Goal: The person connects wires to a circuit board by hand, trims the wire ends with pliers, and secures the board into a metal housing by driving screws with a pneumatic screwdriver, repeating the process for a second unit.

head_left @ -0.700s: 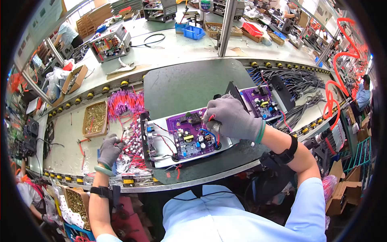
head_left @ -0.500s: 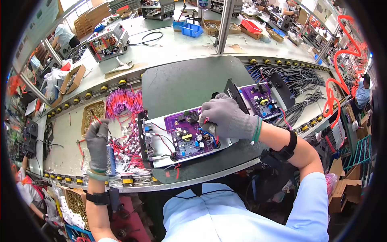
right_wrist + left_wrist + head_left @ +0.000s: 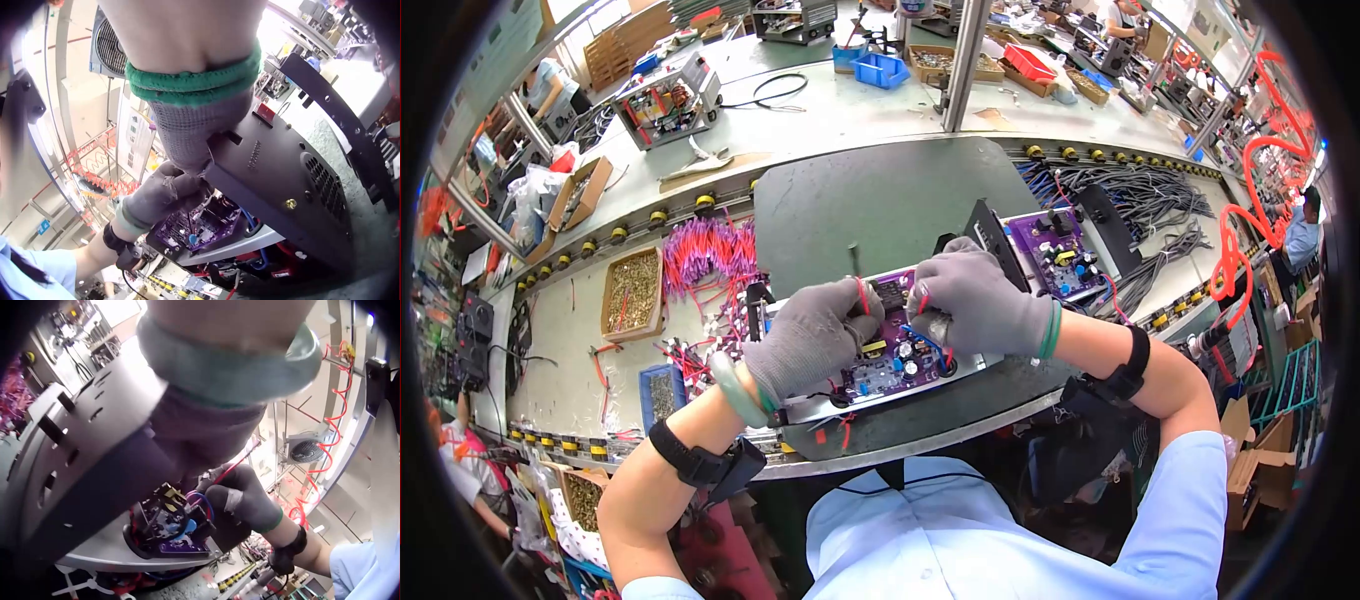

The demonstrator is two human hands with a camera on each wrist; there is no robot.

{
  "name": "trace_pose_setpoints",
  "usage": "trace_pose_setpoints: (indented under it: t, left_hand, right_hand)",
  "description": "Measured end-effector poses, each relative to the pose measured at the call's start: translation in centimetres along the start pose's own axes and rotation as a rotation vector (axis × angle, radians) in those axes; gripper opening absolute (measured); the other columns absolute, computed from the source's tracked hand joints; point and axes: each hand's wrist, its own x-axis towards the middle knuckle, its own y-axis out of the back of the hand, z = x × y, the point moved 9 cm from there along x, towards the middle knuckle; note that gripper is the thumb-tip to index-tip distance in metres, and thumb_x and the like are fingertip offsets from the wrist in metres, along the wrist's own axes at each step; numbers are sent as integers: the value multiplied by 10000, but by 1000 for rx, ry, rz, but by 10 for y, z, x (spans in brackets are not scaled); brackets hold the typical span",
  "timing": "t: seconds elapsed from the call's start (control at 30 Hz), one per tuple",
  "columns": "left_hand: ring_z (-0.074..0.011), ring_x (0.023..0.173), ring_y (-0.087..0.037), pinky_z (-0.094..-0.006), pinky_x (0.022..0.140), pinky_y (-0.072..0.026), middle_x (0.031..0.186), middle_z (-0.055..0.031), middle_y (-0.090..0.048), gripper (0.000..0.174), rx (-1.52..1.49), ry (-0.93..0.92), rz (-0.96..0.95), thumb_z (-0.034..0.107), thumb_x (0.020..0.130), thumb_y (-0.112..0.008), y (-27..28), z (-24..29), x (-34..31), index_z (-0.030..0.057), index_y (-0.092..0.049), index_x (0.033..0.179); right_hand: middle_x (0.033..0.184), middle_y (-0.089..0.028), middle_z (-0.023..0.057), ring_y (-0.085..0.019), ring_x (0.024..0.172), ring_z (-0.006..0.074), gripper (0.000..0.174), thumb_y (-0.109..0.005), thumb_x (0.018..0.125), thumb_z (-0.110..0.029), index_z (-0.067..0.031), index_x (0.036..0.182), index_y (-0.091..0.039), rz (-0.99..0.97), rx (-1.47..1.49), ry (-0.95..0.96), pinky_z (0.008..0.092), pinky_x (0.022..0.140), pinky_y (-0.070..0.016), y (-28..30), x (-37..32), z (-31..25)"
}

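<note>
A purple circuit board (image 3: 880, 372) sits in a metal chassis (image 3: 820, 410) with dark end panels. My gloved left hand (image 3: 815, 335) is over the board's left part, pinching a thin red-and-dark stick-like piece (image 3: 855, 262) whose dark end points up and away. Close beside it, my gloved right hand (image 3: 985, 300) pinches a red wire (image 3: 922, 301) above the board's right part. Blue wires (image 3: 922, 338) curve down below those fingers. In the right wrist view, the dark perforated end panel (image 3: 281, 169) stands next to my right hand. The gloves hide much of the board.
A second chassis with a purple board (image 3: 1050, 250) adjoins on the right, near a heap of grey cables (image 3: 1145, 215). Leftward lie pink-and-red wire bundles (image 3: 705, 255), a cardboard tray of brass-coloured parts (image 3: 633, 290) and a blue bin (image 3: 662, 392). A metal post (image 3: 965, 70) rises behind.
My left hand lifted from the loose wires near the blue bin with the thin red-and-dark piece, then swung right over the board, beside my right hand. The right hand stays nearly in place.
</note>
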Motion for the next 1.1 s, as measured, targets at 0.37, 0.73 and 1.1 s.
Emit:
trace_pose_setpoints:
  t: [0.37,0.73,1.1]
  left_hand:
    - [-75,830,-642,-259,750,-530,883,-49,-725,104,-118,14,-8,-13,903,-676,-6,-5,-3,19,-703,998]
    - [-343,862,-674,-433,788,-528,951,-154,-667,161,170,-64,-9,211,871,-682,-4,6,-2,78,-714,956]
    - [-340,796,-678,-438,719,-539,878,-152,-689,142,606,-97,-104,193,828,-725,-9,19,3,96,-748,930]
  right_hand:
    - [781,-631,41,-646,778,254,134,-781,668,-117,-118,732,-664,102,-71,61,390,836,-461,8,-4,-8]
    - [797,-606,23,-626,814,245,146,-761,683,-161,-127,760,-642,-55,-222,206,420,848,-445,0,2,-24]
    - [781,-566,29,-615,839,231,140,-687,661,-161,-117,766,-607,-80,-481,318,428,827,-466,-21,6,-45]
